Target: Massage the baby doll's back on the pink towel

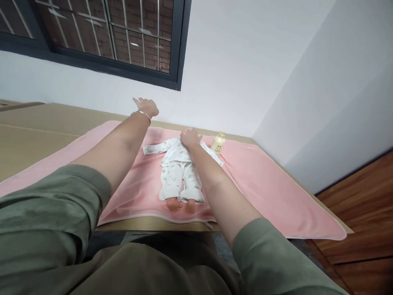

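A baby doll in a white printed top and trousers lies on its back on a pink blanket, its bare feet toward me. My right hand rests over the collar of the top, fingers spread; the doll's head does not show. My left hand, with a silver bangle at the wrist, is raised beyond the blanket's far edge near the wall. Its fingers are apart and nothing is in it. One sleeve of the top stretches out to the left. A pale yellow bottle stands by the other sleeve.
The blanket covers much of a tan tabletop and hangs over its front right corner. A white wall with a barred window rises behind. Wooden cabinet fronts are at the right.
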Tool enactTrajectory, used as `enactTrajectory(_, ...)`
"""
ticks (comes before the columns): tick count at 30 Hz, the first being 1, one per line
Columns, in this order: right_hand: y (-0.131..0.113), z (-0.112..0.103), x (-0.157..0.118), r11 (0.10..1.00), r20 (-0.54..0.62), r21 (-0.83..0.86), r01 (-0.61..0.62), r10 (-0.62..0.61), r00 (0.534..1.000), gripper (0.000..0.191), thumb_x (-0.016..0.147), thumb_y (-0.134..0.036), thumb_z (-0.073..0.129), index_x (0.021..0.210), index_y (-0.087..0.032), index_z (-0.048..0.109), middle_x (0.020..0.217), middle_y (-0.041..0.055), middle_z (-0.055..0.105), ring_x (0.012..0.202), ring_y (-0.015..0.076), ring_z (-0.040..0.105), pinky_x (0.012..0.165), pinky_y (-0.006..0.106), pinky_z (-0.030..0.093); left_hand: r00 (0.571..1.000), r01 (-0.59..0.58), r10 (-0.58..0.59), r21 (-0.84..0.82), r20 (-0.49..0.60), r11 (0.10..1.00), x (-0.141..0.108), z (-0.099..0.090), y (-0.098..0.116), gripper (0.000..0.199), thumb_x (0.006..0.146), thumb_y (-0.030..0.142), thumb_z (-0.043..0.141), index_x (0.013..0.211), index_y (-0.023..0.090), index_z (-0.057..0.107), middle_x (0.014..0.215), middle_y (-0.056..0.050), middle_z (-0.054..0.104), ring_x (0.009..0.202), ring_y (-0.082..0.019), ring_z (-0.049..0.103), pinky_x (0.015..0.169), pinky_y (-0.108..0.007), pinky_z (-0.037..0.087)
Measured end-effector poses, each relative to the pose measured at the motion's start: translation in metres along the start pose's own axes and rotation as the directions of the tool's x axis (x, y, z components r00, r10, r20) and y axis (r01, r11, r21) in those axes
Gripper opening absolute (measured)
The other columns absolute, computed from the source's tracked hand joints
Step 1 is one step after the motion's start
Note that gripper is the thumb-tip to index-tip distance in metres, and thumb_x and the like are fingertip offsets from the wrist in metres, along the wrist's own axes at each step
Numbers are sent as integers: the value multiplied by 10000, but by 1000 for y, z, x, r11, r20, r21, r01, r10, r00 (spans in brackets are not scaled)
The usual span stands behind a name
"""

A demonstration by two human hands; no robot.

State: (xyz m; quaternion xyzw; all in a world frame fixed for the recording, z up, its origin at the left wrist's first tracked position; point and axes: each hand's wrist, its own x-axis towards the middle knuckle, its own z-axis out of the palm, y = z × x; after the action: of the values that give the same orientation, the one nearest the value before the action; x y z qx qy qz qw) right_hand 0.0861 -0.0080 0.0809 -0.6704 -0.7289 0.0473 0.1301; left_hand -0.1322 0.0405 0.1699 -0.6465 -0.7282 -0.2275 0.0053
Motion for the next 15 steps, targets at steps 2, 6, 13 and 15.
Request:
enactTrajectory(2,1,8,-2,1000,65,7,4,-5,998,610,1051,-429,320,1586,-151,416,1766,170,210,1631,353,171,1283,689,159,994,106,-104,47,-30,993,-3,2,-2,985,880,607,447,1542,-117,350,1697,-311,289,1631,-426,79,1279,-651,-131)
enactTrajectory(6,5,5,-3,1000,45,0,-12,12,999,653,1043,-438,333,1629,-151,340,1783,167,146,1643,357,134,1289,694,144,995,62,-58,47,-85,997,-1,-2,13,1160,801,769,435,1583,-80,322,1744,-245,238,1637,-412,-1,1262,-648,-176)
enactTrajectory(13,5,-32,-2,999,-111,-41,-26,21,994,658,1032,-375,321,1632,-104,299,1791,200,-3,1654,372,28,1275,715,141,968,-7,39,127,-246,992,1,-29,36,991,940,677,407,1641,-10,269,1794,-155,106,1646,-397,-115,1253,-649,-225)
enactTrajectory(15,2,-29,-7,999,-96,-43,-13,9,995,656,1049,-389,312,1638,-101,288,1790,202,-25,1656,376,-2,1272,721,141,958,-1,45,153,-282,988,-5,-38,39,929,953,545,525,1650,-5,250,1792,-191,58,1650,-396,-112,1261,-647,-217)
